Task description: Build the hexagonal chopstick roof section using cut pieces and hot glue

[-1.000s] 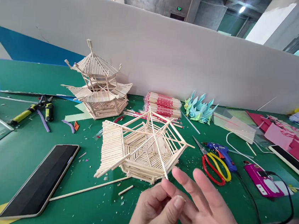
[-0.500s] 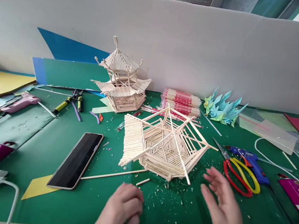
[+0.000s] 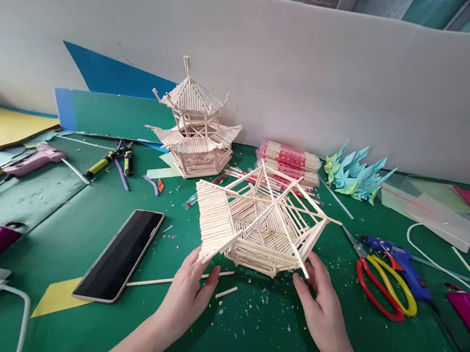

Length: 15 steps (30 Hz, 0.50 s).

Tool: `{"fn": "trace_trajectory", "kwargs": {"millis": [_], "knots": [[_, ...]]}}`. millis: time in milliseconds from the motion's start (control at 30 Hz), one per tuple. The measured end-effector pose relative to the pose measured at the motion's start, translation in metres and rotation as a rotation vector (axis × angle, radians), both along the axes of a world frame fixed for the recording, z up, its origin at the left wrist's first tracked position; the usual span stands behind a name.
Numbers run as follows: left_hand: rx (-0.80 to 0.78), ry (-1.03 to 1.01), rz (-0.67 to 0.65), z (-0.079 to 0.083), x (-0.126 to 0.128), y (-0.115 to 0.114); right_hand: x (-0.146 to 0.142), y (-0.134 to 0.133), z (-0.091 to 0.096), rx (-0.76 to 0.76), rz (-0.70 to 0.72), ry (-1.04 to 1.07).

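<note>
A hexagonal frame of thin wooden sticks [image 3: 261, 229], with one slanted panel filled in on its left, sits at the middle of the green table [image 3: 277, 337]. My left hand [image 3: 189, 291] takes hold of the lower corner of that panel between thumb and fingers. My right hand [image 3: 322, 305] grips the frame's near right edge, where a stick end juts out. Two loose sticks [image 3: 223, 292] lie on the table just under my left hand. A finished two-tier stick pagoda [image 3: 193, 129] stands behind the frame.
A dark phone [image 3: 120, 253] lies left of my hands. Red-and-yellow scissors [image 3: 379, 281] and a blue glue gun [image 3: 394, 257] lie to the right. Wrapped stick bundles [image 3: 291, 159], paper cranes [image 3: 355, 172], yellow-handled cutters [image 3: 108, 162] and a pink glue gun [image 3: 35, 158] lie further back. A white partition [image 3: 312, 83] closes off the far side.
My hands, together near my body a second ago, have spread apart and reached forward to the stick frame, one on each side. The view has shifted left.
</note>
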<state>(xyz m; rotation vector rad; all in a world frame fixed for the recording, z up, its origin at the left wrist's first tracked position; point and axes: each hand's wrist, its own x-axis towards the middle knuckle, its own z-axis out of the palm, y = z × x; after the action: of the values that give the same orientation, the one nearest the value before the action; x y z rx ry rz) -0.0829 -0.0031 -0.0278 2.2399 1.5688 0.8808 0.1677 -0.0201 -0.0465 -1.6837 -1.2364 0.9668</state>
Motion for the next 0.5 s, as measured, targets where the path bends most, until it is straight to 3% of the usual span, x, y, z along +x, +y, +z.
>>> {"fn": "trace_trajectory", "kwargs": {"millis": [100,233,367,500], "knots": [[0.037,0.033,-0.019,-0.002,-0.005,-0.006,0.003,-0.004,-0.006,0.049,-0.109,0.027],[0.065,0.216,-0.218,-0.015,0.001,-0.014,0.001,-0.021,-0.013,0.110,-0.140,0.063],[0.197,0.462,-0.175,-0.033,0.011,-0.011,-0.012,-0.032,-0.016,0.158,-0.073,0.076],[0.217,0.507,-0.177,-0.028,0.017,-0.004,-0.029,-0.033,-0.013,0.249,-0.100,0.092]]}}
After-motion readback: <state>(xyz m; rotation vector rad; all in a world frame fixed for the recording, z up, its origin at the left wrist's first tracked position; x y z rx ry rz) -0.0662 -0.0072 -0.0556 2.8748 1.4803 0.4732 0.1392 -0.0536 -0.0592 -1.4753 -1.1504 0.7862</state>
